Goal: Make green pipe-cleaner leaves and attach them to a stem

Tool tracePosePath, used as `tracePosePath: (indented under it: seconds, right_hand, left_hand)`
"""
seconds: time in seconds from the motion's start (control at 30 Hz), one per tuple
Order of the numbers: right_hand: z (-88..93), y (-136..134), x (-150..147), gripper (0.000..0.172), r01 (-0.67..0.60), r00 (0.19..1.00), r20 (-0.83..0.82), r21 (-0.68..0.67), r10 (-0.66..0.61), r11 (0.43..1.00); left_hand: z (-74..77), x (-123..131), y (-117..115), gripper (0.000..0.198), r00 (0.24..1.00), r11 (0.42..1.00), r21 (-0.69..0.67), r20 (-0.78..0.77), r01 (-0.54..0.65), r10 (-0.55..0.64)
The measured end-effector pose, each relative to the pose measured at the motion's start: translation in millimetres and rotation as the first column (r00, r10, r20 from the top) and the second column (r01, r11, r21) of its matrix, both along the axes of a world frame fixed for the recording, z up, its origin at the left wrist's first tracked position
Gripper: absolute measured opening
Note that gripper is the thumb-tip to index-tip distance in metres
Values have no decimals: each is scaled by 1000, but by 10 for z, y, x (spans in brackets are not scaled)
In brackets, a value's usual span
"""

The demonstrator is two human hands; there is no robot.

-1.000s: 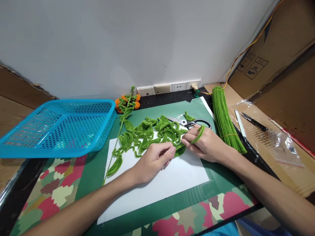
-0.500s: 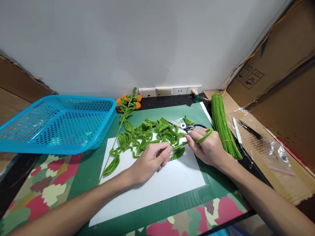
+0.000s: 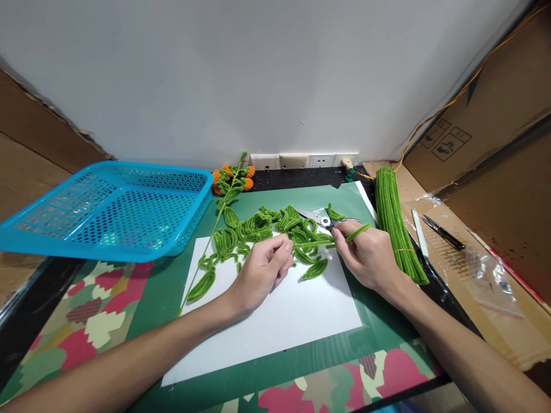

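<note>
A green fuzzy stem stretches nearly level between my two closed hands. My left hand pinches its left end above the white paper. My right hand grips the other end, and a piece of the stem sticks out over its knuckles. Behind and between the hands lies a pile of curled green leaf shapes. One separate green leaf rests on the paper below the stem. Scissors lie just beyond my right hand, their handles partly hidden by it.
A blue perforated basket stands at the left. Behind the paper is a leafy stem near orange flowers. At the right are a bundle of green stems, a white-handled tool, black tweezers and a plastic bag.
The stem between my hands is now stretched straighter and shows more clearly. My left hand has risen slightly. The whole view has shifted a little.
</note>
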State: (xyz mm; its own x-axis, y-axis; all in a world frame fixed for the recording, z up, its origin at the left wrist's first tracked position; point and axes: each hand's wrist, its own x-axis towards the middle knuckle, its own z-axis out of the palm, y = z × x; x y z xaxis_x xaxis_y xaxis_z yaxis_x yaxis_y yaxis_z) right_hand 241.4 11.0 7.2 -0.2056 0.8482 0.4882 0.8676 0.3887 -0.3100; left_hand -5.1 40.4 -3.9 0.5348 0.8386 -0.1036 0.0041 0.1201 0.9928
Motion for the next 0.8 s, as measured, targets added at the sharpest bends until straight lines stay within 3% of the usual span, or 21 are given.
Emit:
tracePosePath:
  seconds: [0.17,0.3,0.43,0.6,0.8]
  right_hand:
    - [-22,-2,-19,24,-125,990,-64,-29,123,992]
    - [-19,-30,-42,24,-273,939,-233,-65,251,960]
    - [-20,-50,-59,38,-384,851,-394,-14,348,923]
    - [-63,-72,-136,52,-450,825,-376,16,422,893]
    - [-94,-128,-260,58,-461,822,-365,22,437,887]
  left_hand:
    - [-10,9,5,48,999,997,57,2,-50,50]
    - [-7,-3,9,44,995,993,115,-93,36,-25]
    - [39,0,2,41,984,983,143,-148,116,-94]
    - [78,-2,16,48,975,975,67,-85,212,-206]
    - [66,-14,24,46,969,969,7,0,249,-249]
